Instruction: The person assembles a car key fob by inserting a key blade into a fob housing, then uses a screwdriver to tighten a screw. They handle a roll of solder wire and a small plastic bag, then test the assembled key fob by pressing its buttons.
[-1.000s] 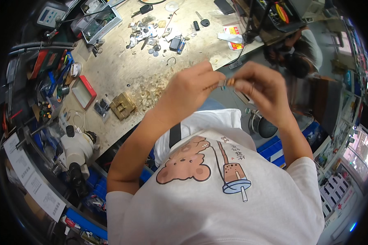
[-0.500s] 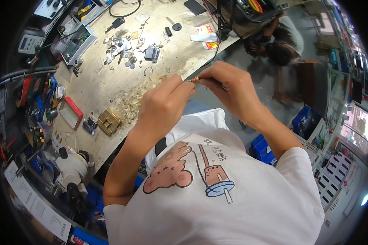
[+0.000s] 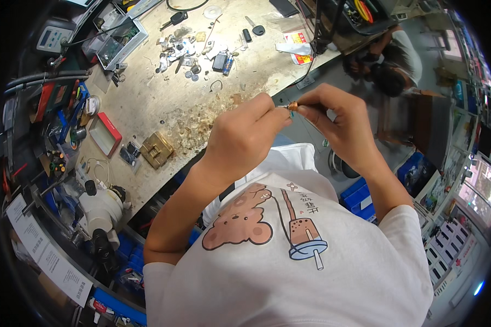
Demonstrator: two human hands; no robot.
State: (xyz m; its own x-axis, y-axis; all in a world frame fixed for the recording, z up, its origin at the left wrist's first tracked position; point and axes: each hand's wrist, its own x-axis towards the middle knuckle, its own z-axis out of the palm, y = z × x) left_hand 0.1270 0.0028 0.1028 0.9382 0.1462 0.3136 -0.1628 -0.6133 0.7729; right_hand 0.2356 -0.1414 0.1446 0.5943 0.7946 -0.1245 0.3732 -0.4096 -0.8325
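Note:
Above the near edge of the bench, I hold a small copper-coloured piece [image 3: 293, 106] between both hands. The thumb and forefinger of my right hand [image 3: 338, 117] pinch it. From its left side a thin grey metal end runs to the closed fingertips of my left hand [image 3: 245, 133]. Those fingers are curled together and cover whatever part they grip. The piece is too small for me to tell its exact kind.
On the worktable [image 3: 147, 92] lie small parts [image 3: 180, 52], keys [image 3: 257, 30], a brass block [image 3: 157, 149] and a red-edged box [image 3: 105, 134]. A white microscope [image 3: 101, 207] stands at the left. Another person [image 3: 390, 62] crouches at the far right, beside a brown cabinet [image 3: 420, 117].
The whole view has shifted, so bench and hands appear farther right. Slightly more of the thin metal end shows between my fingertips. Both hands keep their pinch.

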